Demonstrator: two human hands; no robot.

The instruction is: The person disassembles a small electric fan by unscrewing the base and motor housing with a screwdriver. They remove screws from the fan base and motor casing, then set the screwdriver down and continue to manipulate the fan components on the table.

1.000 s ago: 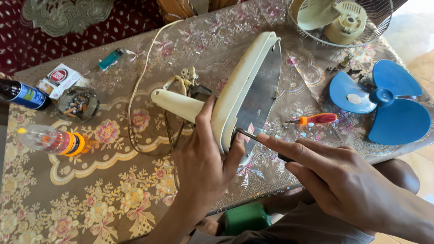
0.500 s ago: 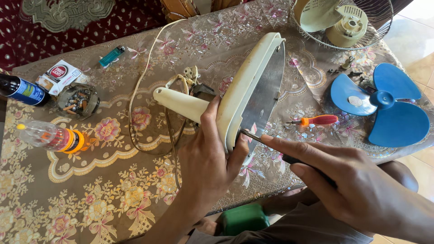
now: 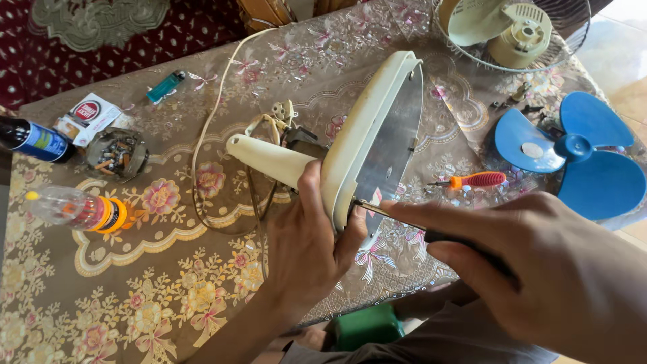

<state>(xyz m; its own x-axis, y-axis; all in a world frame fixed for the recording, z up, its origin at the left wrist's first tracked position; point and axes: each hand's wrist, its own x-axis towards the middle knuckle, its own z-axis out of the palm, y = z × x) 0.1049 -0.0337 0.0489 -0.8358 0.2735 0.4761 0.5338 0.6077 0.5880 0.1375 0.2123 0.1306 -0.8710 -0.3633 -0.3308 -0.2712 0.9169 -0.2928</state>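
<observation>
- Floral brown cloth covers the desk point(image 3: 168, 296), which fills most of the frame; a dark red patterned fabric shows at the upper left.
- At the far left lie a dark bottle point(image 3: 30, 139) and, below it, a clear plastic bottle point(image 3: 74, 209) with an orange band on its side.
- Just right of the dark bottle sit a small white packet point(image 3: 87, 116), a full ashtray point(image 3: 118, 154) and, higher up, a green lighter point(image 3: 166, 85).
- A pale cord point(image 3: 202, 155) loops across the cloth toward the middle.
- At centre the left hand point(image 3: 306, 253) has its fingers closed around the lower edge of the cream fan base point(image 3: 367, 135), which stands tilted on its side with its metal bottom plate point(image 3: 391, 145) facing right.
- The right hand point(image 3: 539, 269), at the lower right, has its fingers wrapped round a black-handled screwdriver point(image 3: 404, 219), whose tip touches the plate's lower edge near the left thumb.
- Judged from this, the work goes best with the base held steady, the blade in line with the screw, and the thumb kept out of the tip's path.
- An orange-handled screwdriver point(image 3: 475, 180) lies right of the base.
- A blue fan blade point(image 3: 579, 158) lies at the right edge, and the motor with wire guard point(image 3: 515, 34) sits at the upper right.
</observation>
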